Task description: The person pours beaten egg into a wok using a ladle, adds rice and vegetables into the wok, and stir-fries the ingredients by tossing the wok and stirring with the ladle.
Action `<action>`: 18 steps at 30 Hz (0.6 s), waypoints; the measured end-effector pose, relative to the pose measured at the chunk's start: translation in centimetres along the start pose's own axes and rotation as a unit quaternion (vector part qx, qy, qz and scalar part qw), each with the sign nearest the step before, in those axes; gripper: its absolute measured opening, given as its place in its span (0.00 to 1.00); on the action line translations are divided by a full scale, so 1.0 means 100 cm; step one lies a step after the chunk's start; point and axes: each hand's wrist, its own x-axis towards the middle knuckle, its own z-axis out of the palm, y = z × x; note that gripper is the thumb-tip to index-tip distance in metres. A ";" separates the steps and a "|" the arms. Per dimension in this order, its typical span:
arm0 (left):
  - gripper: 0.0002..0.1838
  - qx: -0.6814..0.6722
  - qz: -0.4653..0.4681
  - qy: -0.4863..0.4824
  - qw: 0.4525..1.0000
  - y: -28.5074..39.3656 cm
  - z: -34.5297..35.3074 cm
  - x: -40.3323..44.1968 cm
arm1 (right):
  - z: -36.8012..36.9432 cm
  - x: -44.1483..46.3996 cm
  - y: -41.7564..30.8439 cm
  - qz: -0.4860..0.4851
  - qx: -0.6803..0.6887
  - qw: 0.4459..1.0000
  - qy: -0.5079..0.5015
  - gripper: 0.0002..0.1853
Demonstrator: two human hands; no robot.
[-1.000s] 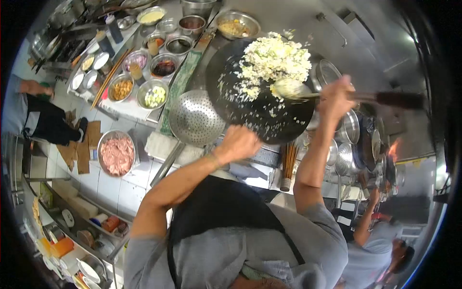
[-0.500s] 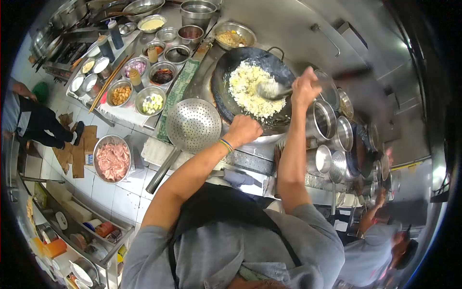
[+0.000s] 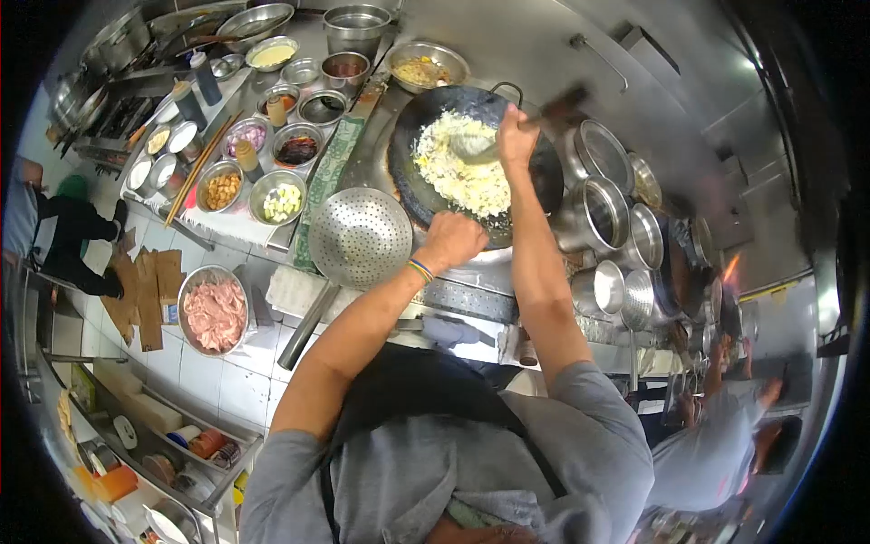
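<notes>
In the head view, a black wok holds fried rice with yellow bits of egg. My left hand is closed at the wok's near rim; its exact hold is hidden under the fingers. My right hand grips the handle of a ladle. The ladle's blurred bowl is in the rice, and its handle sticks out past my fist to the upper right. Left of the wok, near my left wrist, lies a large perforated strainer with its long handle pointing toward me.
Bowls of ingredients, such as cut green-white vegetable, and squeeze bottles crowd the left counter. A bowl of raw meat stands lower left. Steel pots line the right side. One person stands at left, another at right.
My right hand has swung up and left over the wok, carrying the ladle with it. The rice has shifted and spread. My left hand stays at the near rim.
</notes>
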 end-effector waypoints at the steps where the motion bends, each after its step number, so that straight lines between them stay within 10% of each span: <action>1: 0.18 -0.006 -0.002 -0.002 1.000 -0.002 0.001 0.002 | -0.006 0.003 -0.037 0.020 0.018 1.000 0.016 0.23; 6: 0.17 0.005 -0.016 0.012 1.000 -0.004 0.005 0.003 | 0.004 -0.019 -0.017 -0.057 0.198 0.978 0.030 0.24; 9: 0.17 -0.027 0.012 0.020 0.999 -0.003 0.001 0.001 | 0.003 -0.003 -0.006 -0.003 -0.030 0.998 -0.063 0.27; 12: 0.17 -0.033 0.020 0.040 0.998 -0.007 0.000 0.002 | -0.052 -0.002 -0.081 0.023 -0.097 0.992 0.080 0.33; 15: 0.17 -0.053 -0.002 0.025 0.998 -0.007 0.000 0.000 | -0.091 -0.016 -0.050 0.025 0.093 0.957 0.273 0.24; 18: 0.17 -0.037 -0.004 0.014 0.999 -0.003 -0.003 0.003 | -0.087 -0.013 0.006 0.134 0.309 0.939 0.069 0.22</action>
